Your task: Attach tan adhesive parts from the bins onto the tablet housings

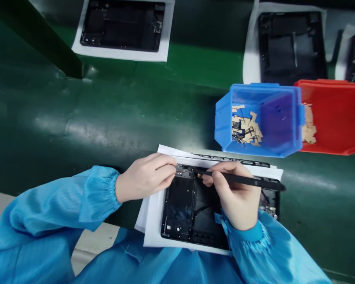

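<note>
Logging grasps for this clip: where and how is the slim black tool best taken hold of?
I'd probably pinch the slim black tool pen-style, partway back from its tip, coming from the right, as the right hand does: it is long and thin, its narrow end points left over the black device, and its wider tail extends right.

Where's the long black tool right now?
In the head view, right of centre, the long black tool is in the right hand, its thin end over the open device's upper part, below the blue bin.

Room beyond left hand (147,176), bins (281,124) rightward
</note>
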Action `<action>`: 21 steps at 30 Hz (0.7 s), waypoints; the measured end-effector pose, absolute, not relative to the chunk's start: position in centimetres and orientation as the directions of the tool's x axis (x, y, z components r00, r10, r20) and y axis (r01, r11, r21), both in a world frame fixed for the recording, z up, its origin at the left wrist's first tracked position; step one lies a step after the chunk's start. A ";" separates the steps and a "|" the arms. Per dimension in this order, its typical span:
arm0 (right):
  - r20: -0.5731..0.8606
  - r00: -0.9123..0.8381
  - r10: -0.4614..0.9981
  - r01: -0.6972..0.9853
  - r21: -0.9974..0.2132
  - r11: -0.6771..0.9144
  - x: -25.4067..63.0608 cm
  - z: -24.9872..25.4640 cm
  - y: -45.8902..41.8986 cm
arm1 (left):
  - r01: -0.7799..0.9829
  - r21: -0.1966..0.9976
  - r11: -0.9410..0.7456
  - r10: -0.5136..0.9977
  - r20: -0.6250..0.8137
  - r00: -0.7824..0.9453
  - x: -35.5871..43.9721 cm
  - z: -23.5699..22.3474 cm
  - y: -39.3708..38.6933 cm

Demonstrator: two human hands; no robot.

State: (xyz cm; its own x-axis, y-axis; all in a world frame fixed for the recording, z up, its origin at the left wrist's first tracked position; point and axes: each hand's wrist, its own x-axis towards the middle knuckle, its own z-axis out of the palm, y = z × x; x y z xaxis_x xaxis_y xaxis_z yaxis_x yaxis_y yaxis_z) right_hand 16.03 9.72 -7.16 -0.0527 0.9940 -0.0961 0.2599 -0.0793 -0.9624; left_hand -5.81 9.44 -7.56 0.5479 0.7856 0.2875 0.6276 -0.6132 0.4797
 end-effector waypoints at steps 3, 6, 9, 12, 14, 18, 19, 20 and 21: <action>-0.089 -0.053 0.995 0.336 -0.940 -0.066 15.7 -7.4 9.8 | 0.603 0.480 -0.638 0.767 0.322 0.555 -5.8 -8.0 9.3; -0.068 -0.071 0.995 0.406 -0.913 -0.034 15.7 -7.7 9.7 | 0.589 0.496 -0.638 0.767 0.339 0.545 -5.8 -8.1 9.5; -0.074 -0.066 0.995 0.415 -0.909 -0.040 15.8 -7.8 9.7 | 0.582 0.515 -0.630 0.772 0.335 0.539 -5.9 -8.3 9.6; -0.087 -0.072 0.994 0.424 -0.905 -0.049 15.8 -7.8 9.8 | 0.579 0.528 -0.621 0.778 0.323 0.539 -5.9 -8.4 9.6; -0.093 -0.073 0.993 0.429 -0.902 -0.053 15.7 -7.7 9.9 | 0.575 0.535 -0.619 0.778 0.319 0.542 -5.9 -8.4 9.6; -0.116 -0.067 0.991 0.402 -0.912 -0.080 15.4 -7.4 10.1 | 0.567 0.537 -0.625 0.771 0.314 0.553 -5.9 -8.3 9.8; -0.126 -0.065 0.990 0.392 -0.916 -0.091 15.4 -7.3 10.1 | 0.568 0.535 -0.625 0.771 0.313 0.554 -5.9 -8.3 9.8; -0.137 -0.061 0.989 0.382 -0.918 -0.104 15.3 -7.3 10.1 | 0.568 0.534 -0.626 0.771 0.313 0.554 -5.9 -8.3 9.8; -0.149 -0.057 0.987 0.375 -0.920 -0.117 15.3 -7.3 10.2 | 0.568 0.534 -0.626 0.771 0.314 0.554 -5.9 -8.3 9.8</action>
